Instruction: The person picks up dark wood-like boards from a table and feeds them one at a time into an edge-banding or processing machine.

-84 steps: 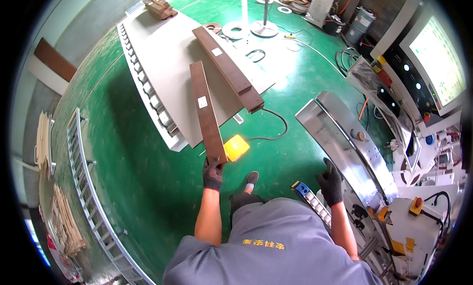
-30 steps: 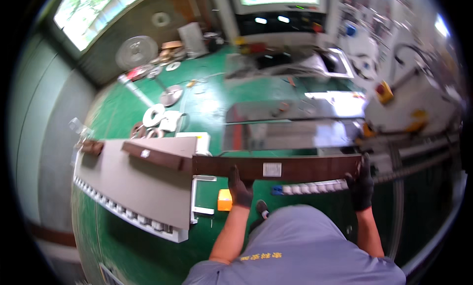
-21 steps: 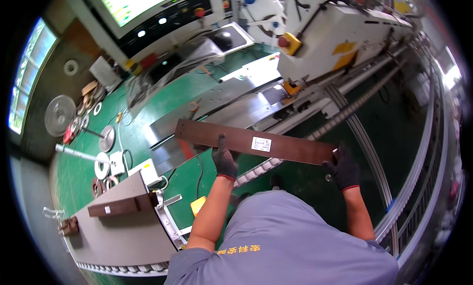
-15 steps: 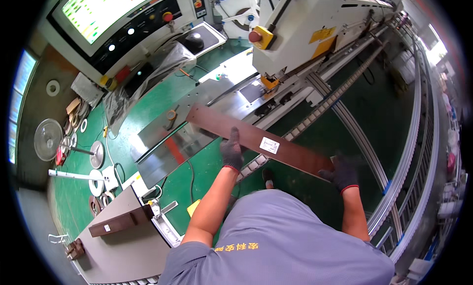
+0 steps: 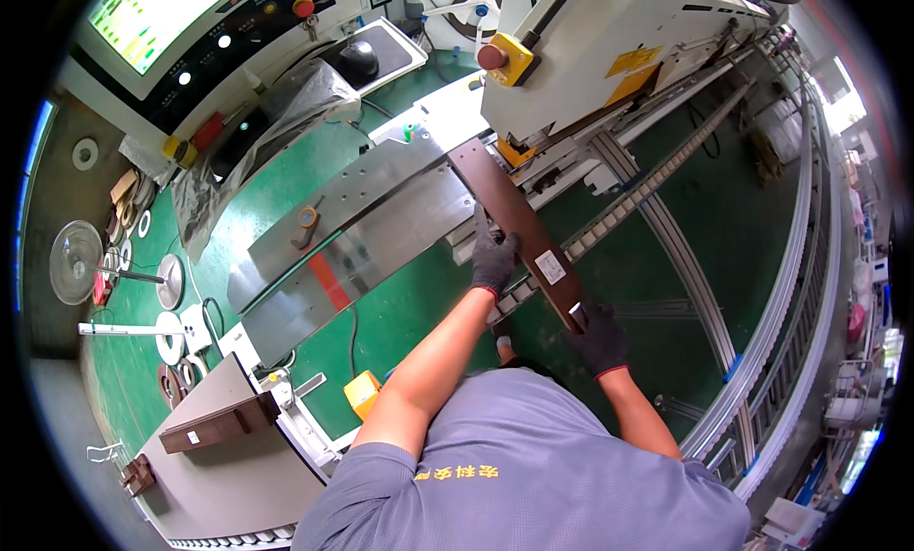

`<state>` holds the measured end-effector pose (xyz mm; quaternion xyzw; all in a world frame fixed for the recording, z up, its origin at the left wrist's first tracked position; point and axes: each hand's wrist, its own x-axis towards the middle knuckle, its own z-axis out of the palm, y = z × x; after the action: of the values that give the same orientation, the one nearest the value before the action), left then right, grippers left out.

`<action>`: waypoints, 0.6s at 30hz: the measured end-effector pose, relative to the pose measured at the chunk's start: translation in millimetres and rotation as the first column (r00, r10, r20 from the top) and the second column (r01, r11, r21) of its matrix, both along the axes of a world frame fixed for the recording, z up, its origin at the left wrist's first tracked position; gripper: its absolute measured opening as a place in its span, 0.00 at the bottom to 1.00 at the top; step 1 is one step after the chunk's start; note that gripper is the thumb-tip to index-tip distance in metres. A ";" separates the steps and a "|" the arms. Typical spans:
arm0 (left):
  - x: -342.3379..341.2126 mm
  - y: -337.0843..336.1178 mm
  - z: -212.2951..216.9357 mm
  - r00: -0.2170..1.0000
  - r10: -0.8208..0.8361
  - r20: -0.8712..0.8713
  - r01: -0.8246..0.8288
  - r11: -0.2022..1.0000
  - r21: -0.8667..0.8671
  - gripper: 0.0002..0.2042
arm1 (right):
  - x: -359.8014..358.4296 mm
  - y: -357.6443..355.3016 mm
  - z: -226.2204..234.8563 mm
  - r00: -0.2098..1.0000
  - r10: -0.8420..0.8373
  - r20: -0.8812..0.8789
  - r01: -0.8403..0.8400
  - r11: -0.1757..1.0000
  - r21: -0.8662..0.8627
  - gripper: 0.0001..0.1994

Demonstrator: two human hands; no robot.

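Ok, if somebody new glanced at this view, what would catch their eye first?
Probably the long dark brown board at centre, held by the gloved left hand at its middle and the right hand at its near end, its far end at the white machine. Then the bright green floor and the lit screen upper left.

Both hands, left hand [image 5: 495,259] and right hand [image 5: 597,335], are in dark grey gloves, the right one with a red cuff, on a dark brown board [image 5: 514,222] with a small white label. Under them there's silvery metal table [image 5: 381,218] and bright green floor [image 5: 419,313]; past the board's far end sits a white machine [image 5: 609,47] with yellow stickers and a red button on a yellow box.
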<state>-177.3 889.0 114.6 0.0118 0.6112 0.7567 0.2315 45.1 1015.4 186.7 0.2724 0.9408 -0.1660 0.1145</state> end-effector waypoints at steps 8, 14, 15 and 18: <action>-11.1 26.3 -6.4 0.993 -0.036 0.113 0.025 0.995 0.093 0.47 | -17.7 42.6 -0.4 0.997 0.071 0.013 -0.071 0.997 -0.040 0.42; -19.3 71.2 -20.0 0.987 -0.033 0.158 0.018 0.996 0.093 0.48 | -23.5 88.9 -10.1 0.993 0.115 -0.033 -0.113 0.993 0.032 0.39; -19.9 77.9 -25.6 0.990 -0.037 0.135 0.033 0.999 0.036 0.49 | -23.0 98.4 -15.3 0.990 0.143 -0.020 -0.142 0.989 0.053 0.38; -27.8 108.0 -35.4 0.985 -0.082 0.150 0.071 0.995 0.076 0.50 | -25.0 125.8 -23.4 0.981 0.196 -0.003 -0.194 0.973 0.124 0.37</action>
<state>-205.0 997.1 79.2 -0.0147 0.5639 0.7669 0.3060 20.1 1141.2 163.2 0.1840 0.9722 -0.0979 0.1063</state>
